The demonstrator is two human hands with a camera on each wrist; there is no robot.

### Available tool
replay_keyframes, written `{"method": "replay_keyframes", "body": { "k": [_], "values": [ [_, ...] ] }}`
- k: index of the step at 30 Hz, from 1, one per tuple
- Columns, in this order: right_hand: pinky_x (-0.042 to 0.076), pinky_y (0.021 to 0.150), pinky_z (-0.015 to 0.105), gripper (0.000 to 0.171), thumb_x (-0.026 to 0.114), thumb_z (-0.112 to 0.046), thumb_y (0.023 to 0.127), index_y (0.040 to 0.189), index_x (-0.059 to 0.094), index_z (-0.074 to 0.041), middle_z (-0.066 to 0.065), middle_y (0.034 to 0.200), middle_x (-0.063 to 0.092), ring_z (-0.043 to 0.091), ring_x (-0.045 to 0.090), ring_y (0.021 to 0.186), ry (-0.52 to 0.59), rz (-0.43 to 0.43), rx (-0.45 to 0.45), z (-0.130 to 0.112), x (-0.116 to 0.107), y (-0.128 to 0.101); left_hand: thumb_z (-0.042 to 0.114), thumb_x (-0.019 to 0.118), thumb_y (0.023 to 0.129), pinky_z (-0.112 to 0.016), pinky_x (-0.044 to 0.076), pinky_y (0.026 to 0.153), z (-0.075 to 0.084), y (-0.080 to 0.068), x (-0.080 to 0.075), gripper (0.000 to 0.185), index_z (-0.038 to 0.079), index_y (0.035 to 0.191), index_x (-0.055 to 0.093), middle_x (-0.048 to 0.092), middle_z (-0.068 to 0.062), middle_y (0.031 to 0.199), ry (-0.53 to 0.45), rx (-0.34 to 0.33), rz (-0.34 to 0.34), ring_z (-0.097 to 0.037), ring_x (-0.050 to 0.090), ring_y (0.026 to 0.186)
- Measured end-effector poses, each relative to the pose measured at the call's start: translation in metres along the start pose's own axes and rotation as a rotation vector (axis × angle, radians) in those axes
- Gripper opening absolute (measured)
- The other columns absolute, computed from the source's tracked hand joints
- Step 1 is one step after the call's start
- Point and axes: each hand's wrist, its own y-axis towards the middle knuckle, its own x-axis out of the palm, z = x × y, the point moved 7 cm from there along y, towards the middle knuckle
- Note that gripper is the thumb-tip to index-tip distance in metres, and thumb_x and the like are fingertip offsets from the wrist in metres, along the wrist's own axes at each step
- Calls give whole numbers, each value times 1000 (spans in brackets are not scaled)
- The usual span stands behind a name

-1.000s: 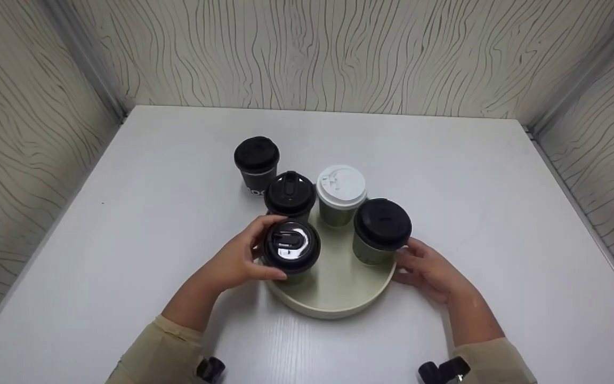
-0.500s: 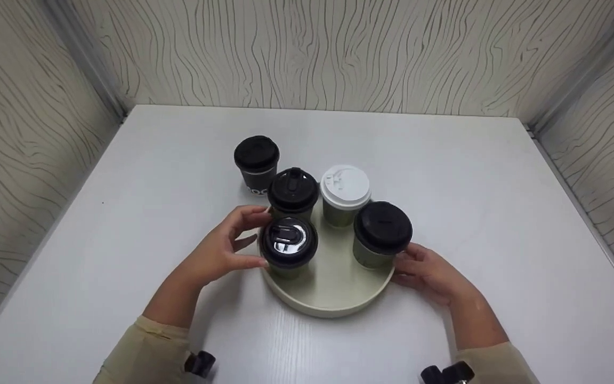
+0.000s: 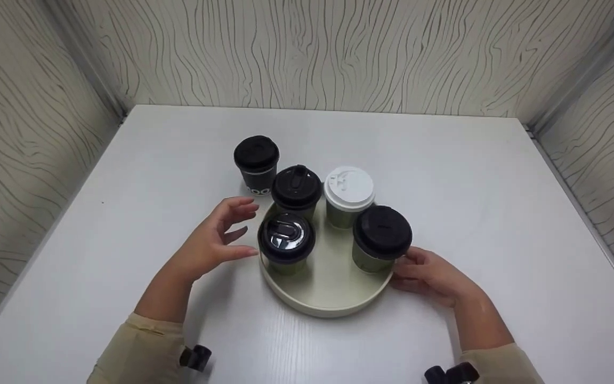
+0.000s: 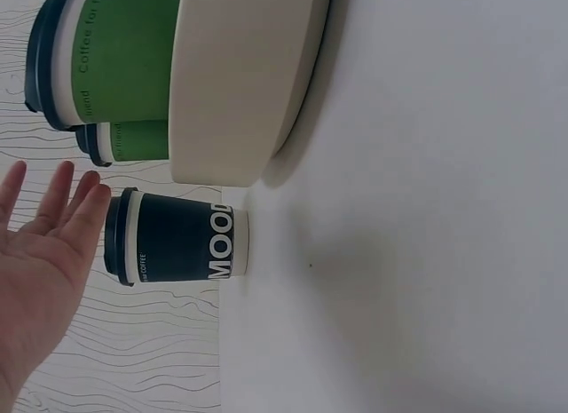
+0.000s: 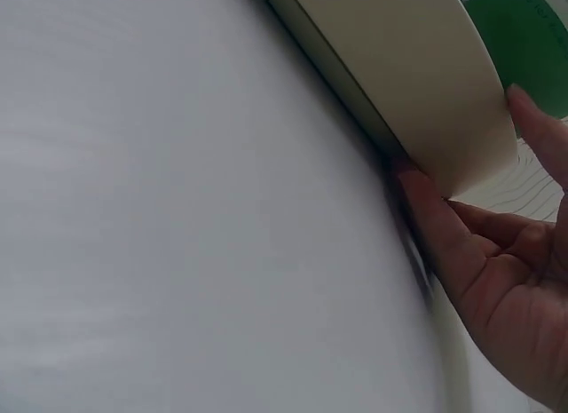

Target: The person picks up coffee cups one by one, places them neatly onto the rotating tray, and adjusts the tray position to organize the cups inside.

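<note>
A round pale-green tray (image 3: 328,305) carries several lidded green cups: one with a glossy black lid (image 3: 286,240), one with a matte black lid (image 3: 296,188), a white-lidded one (image 3: 348,189) and a black-lidded one (image 3: 381,233). My left hand (image 3: 216,240) hovers just left of the glossy-lidded cup, fingers spread, touching nothing. The right hand (image 3: 425,273) pinches the tray's right rim. In the right wrist view its thumb lies over the rim and its fingers (image 5: 444,226) press the tray wall (image 5: 399,67). The left wrist view shows my open left hand (image 4: 44,244) beside a dark cup (image 4: 177,237).
A dark cup (image 3: 256,160) marked "MOOD" stands on the white table (image 3: 126,176) just behind the tray's left side. Wood-patterned walls close in the table at the back and on both sides.
My left hand has let go of the glossy-lidded cup and drawn back to the left with fingers spread. The tray has turned slightly clockwise under the right hand's grip.
</note>
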Motion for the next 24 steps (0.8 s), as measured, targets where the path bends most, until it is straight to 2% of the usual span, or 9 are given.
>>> {"method": "replay_keyframes", "body": {
  "k": [3,7,10,15,19,24],
  "values": [
    [46,90,41,51,54,-9,90,135,33,2,11,113,60,26,59,102,16,29,21,-6,-11,0,3,78,68,-43,36,101,0,0,-2,77,13,132,37,44,-6,133,-2,-6,5,-28,40,125],
    [49,86,39,27,53,-17,92,118,52,-9,8,98,67,23,63,94,39,102,5,-19,-24,6,4,78,70,-43,36,100,0,-1,-5,76,16,132,37,44,-5,133,4,-15,19,-28,40,125],
    [50,84,39,18,53,-22,93,107,58,-13,5,93,67,20,64,89,42,137,-11,-28,-28,14,6,78,70,-43,36,100,-1,-1,-8,75,16,132,37,44,-5,133,8,-18,25,-29,39,125],
    [52,79,35,20,52,-24,93,108,58,-11,-1,94,64,13,62,84,-44,193,-4,-36,-31,30,7,78,71,-42,36,101,0,-1,-8,73,15,132,38,44,-5,133,13,-17,20,-27,40,125],
    [51,77,31,33,53,-28,92,117,56,-7,0,98,62,13,59,86,-155,233,4,-39,-33,40,7,77,71,-41,36,101,0,0,-8,72,11,132,38,44,-4,133,19,-16,15,-22,42,124],
    [48,84,29,39,54,-30,92,121,54,-4,2,109,61,14,57,98,-165,196,-25,-42,-31,49,7,77,72,-42,36,101,0,2,-10,72,5,132,37,44,-5,133,16,-22,17,-25,41,124]
  ]
}}
